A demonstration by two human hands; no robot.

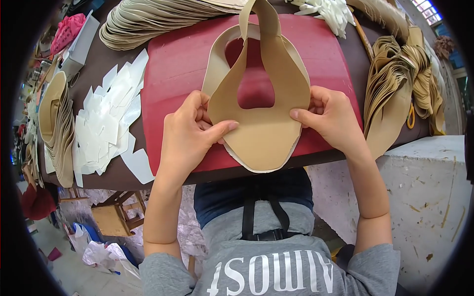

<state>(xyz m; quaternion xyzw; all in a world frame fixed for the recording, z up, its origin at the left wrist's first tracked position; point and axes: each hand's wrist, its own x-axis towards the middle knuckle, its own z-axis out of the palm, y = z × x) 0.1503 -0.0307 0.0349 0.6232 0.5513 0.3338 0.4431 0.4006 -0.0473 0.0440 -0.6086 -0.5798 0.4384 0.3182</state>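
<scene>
A tan shoe upper point(259, 127), looped at the far end with a wide opening in its middle, is held between my two hands over the red mat. My left hand point(190, 130) pinches its left side, thumb on top and fingers curled beneath. On the opposite side, my right hand point(331, 116) grips the edge the same way. A pale layer shows along the rounded near rim, which reaches past the table's front edge. The fingertips under the piece are partly hidden.
The red mat point(173, 98) covers the table's middle. White cut sheets point(106, 128) and stacked tan pieces point(61, 133) lie left. More tan pieces point(390, 84) and orange-handled scissors point(411, 116) are right. Pale stacked pieces point(163, 22) lie at the back. A white block point(424, 197) stands near right.
</scene>
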